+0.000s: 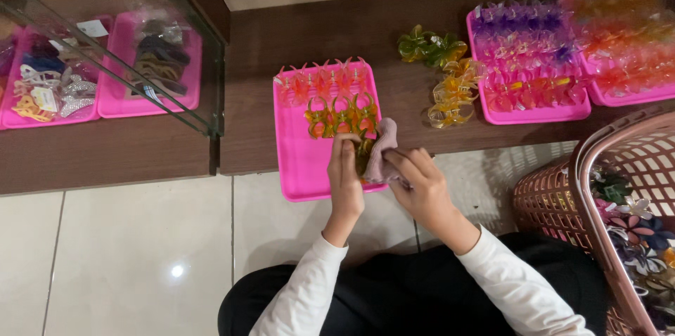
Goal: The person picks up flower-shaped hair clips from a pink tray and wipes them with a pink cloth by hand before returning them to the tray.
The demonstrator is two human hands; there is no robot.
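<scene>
The left hand [344,178] is pinching an amber hair claw clip [363,155] at the near right corner of the pink tray [299,160]. The right hand [422,188] is closing on a mauve cloth [382,150], pressing it against the clip. The clip is probably light, rigid, slick and brittle; gripping its body is safest. Loose clips [446,86] are lying at 2 o'clock, a basket [562,195] at 3 o'clock.

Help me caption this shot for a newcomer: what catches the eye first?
The bright pink tray on the dark wooden shelf, with rows of red and amber hair clips. Over its near edge, the left hand holds a clip while the right hand presses a mauve cloth to it. Far right, a pink basket holds flower clips.
</scene>
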